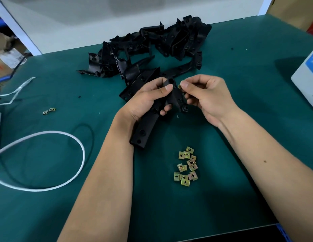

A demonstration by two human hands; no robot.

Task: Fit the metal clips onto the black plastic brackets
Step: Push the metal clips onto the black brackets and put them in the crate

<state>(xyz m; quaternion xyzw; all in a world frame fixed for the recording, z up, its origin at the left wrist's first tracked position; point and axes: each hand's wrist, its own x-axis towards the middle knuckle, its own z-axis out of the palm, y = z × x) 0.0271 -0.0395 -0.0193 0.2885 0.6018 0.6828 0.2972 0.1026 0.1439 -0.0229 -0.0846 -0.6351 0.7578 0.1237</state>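
fingertips around clip, beside bracket

Single view only, head-worn camera, wide-angle, edges bowed. Looks forward and steeply down over green table. Close range: both forearms enter from bottom edge, hands near frame centre. Far table edge and white wall along top. Near table edge visible bottom right. No second view to overlap.
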